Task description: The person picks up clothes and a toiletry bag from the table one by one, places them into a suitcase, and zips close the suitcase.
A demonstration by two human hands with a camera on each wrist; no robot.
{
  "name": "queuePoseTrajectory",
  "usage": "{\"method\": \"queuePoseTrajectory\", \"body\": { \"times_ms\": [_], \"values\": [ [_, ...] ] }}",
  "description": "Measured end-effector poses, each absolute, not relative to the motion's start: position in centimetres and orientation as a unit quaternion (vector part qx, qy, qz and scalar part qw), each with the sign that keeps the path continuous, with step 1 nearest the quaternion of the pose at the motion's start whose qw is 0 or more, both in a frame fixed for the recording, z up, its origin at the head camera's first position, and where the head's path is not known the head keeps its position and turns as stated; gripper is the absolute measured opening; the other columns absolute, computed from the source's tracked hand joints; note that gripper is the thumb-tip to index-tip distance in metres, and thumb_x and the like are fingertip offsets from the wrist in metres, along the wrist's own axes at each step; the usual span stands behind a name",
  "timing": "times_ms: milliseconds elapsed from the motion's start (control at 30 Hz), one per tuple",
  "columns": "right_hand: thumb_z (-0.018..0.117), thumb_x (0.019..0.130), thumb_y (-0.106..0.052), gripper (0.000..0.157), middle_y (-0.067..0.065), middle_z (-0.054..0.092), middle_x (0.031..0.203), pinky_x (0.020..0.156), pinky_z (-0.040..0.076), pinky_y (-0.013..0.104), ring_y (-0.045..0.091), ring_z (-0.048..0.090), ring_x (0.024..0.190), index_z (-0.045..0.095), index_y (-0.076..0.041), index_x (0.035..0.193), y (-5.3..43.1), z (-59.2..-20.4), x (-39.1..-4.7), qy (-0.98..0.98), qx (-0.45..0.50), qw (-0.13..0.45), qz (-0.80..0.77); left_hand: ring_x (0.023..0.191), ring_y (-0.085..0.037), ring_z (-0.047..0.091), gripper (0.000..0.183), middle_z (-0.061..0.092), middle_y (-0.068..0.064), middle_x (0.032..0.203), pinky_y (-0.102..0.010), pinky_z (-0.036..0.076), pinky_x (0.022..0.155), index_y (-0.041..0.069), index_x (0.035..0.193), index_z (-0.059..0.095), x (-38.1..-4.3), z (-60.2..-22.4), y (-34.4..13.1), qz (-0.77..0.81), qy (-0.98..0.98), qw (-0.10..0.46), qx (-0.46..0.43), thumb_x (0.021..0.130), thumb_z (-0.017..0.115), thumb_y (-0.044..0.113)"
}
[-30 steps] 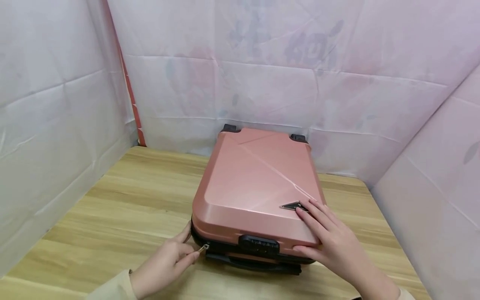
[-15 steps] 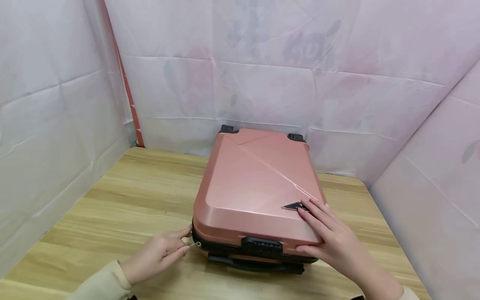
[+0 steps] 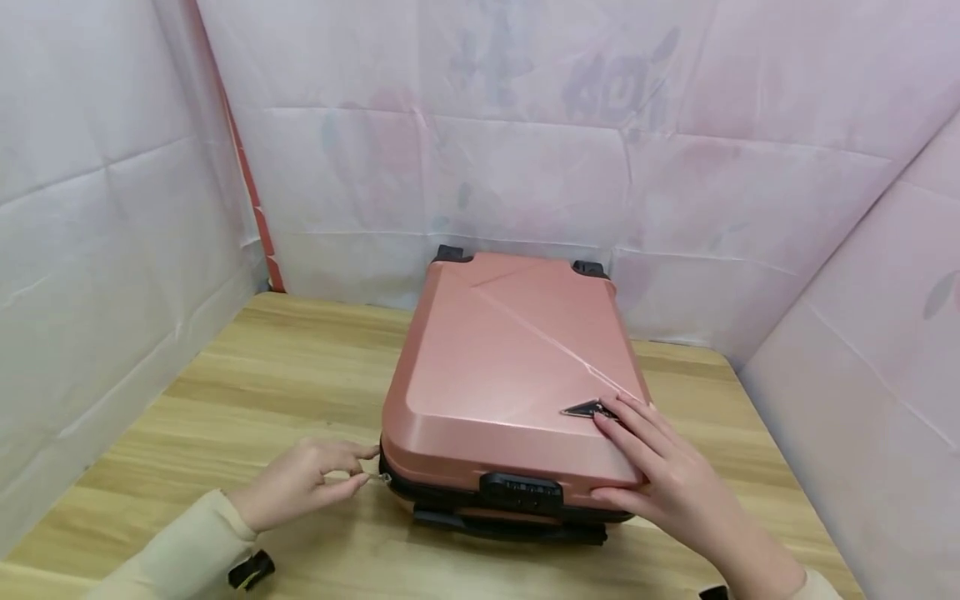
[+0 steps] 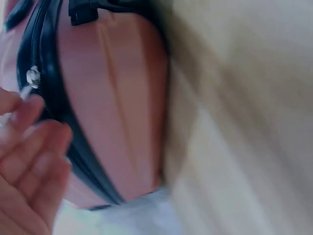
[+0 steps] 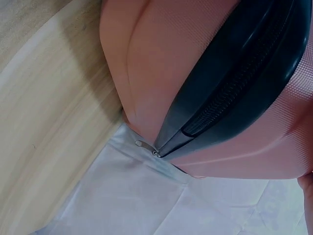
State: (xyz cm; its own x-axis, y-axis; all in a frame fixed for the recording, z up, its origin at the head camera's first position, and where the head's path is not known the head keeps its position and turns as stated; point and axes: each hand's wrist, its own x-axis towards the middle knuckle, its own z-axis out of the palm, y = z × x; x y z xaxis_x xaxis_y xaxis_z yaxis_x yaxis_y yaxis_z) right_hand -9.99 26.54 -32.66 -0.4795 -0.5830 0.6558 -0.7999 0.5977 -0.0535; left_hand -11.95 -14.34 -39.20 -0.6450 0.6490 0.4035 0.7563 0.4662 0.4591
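A pink hard-shell suitcase [image 3: 517, 350] lies flat on the table, its handle side facing me. My left hand [image 3: 303, 482] is at the suitcase's front left corner, pinching a small metal zipper pull [image 3: 381, 477] between thumb and finger. In the left wrist view the zipper slider [image 4: 33, 77] sits on the black zipper band, just beyond the fingertips. My right hand [image 3: 667, 475] rests on the lid's front right corner, fingers extended and thumb down along the front edge. It partly covers a black triangular badge [image 3: 588, 409].
A black combination lock [image 3: 521, 492] and carry handle [image 3: 510, 527] are on the near side. Two black wheels [image 3: 590, 268] face the back cloth wall [image 3: 525, 167]. A second zipper pull [image 5: 142, 145] hangs from the band. The wooden table [image 3: 300, 358] extends left.
My left hand has moved leftward with the zipper pull, from the front face round toward the suitcase's left corner. The right hand has stayed on the lid.
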Motion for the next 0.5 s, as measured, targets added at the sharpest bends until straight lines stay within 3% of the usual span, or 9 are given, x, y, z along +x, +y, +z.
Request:
{"method": "queuePoseTrajectory", "body": {
  "times_ms": [133,267,400,500],
  "values": [
    [0.057,0.071,-0.051,0.066,0.016,0.045,0.12,0.097,0.021,0.034,0.033,0.038,0.11,0.053,-0.001,0.114,26.5,-32.6,-9.7,-0.85,0.401,0.297,0.169,0.078,-0.007,0.056,0.004,0.057,0.004,0.1,-0.021,0.046,0.06,0.022,0.072,0.058,-11.8,-38.4,-13.3,-0.201,-0.869,0.169,-0.419,0.073,0.062,0.023],
    [0.057,0.072,-0.05,0.066,0.016,0.044,0.121,0.097,0.02,0.036,0.034,0.037,0.111,0.052,-0.001,0.115,26.3,-32.5,-9.5,-0.853,0.399,0.292,0.167,0.065,-0.004,0.05,0.018,0.053,0.005,0.086,-0.02,0.043,0.051,0.018,0.068,0.058,-11.0,-38.7,-12.2,-0.144,-0.877,0.219,-0.402,0.07,0.066,0.034],
    [0.055,0.073,-0.05,0.065,0.016,0.043,0.122,0.097,0.019,0.037,0.034,0.036,0.112,0.052,-0.001,0.116,26.0,-32.5,-9.5,-0.854,0.4,0.289,0.167,0.056,-0.003,0.042,0.028,0.046,0.012,0.065,-0.022,0.04,0.049,0.018,0.059,0.054,-10.3,-39.1,-11.4,-0.115,-0.901,0.213,-0.36,0.068,0.065,0.042],
    [0.055,0.074,-0.05,0.065,0.017,0.043,0.122,0.097,0.018,0.037,0.035,0.036,0.111,0.051,-0.001,0.116,25.8,-32.5,-9.6,-0.853,0.403,0.287,0.164,0.056,-0.002,0.044,0.021,0.046,0.016,0.061,-0.023,0.04,0.05,0.021,0.058,0.054,-9.8,-39.1,-11.4,-0.121,-0.922,0.162,-0.329,0.069,0.065,0.035]
  ]
}}
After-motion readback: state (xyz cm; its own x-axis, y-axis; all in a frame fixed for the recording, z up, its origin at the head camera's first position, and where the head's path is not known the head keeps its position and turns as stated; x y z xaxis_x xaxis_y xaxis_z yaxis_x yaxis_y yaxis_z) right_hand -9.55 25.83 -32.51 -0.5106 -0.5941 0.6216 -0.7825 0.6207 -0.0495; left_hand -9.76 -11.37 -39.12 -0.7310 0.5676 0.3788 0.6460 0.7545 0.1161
